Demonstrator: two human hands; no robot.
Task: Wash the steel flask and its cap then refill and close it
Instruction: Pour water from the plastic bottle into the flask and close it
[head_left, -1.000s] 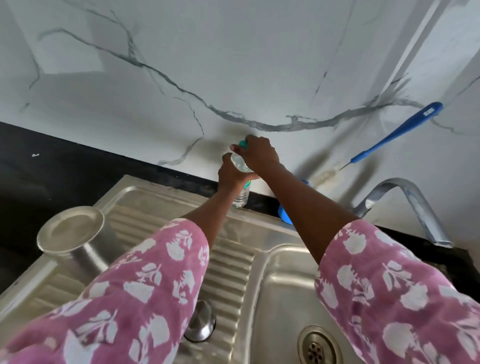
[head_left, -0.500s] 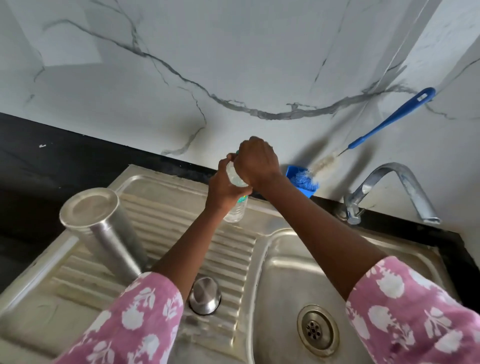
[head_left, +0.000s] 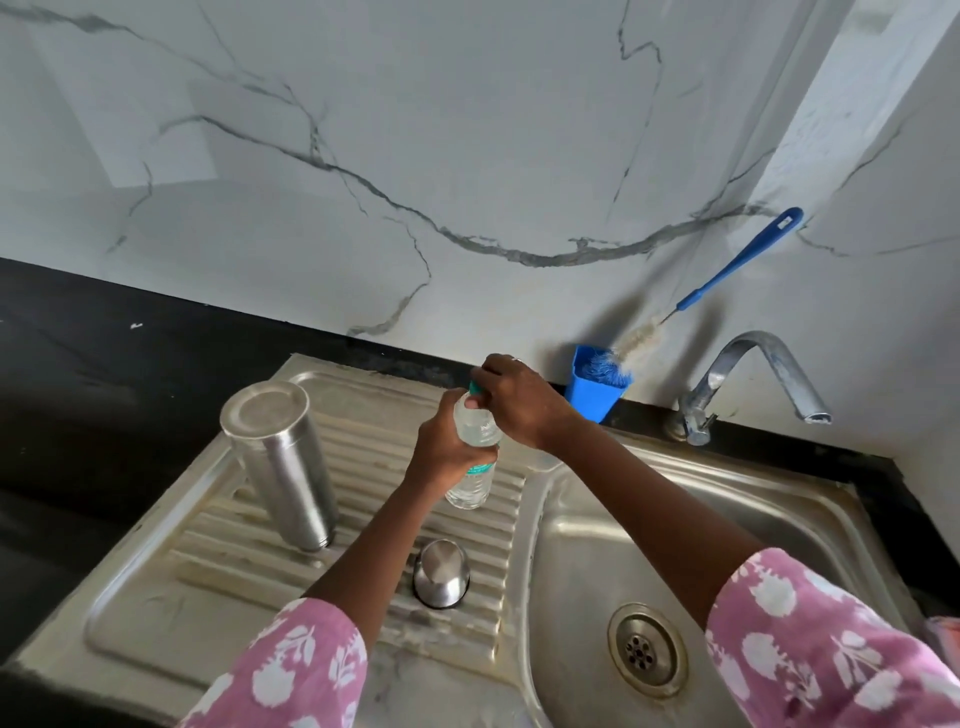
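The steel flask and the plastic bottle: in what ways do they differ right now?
The steel flask is opaque metal; the plastic bottle is clear. The flask stands untouched on the drainboard, while the left hand holds the bottle and the right hand grips its green cap. The flask looks taller and wider than the bottle. Both are roughly cylindrical.

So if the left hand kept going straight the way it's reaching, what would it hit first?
Probably the right hand, which pinches the green cap of the bottle just ahead of the left hand; beyond that, the marble wall, though depth is unclear.
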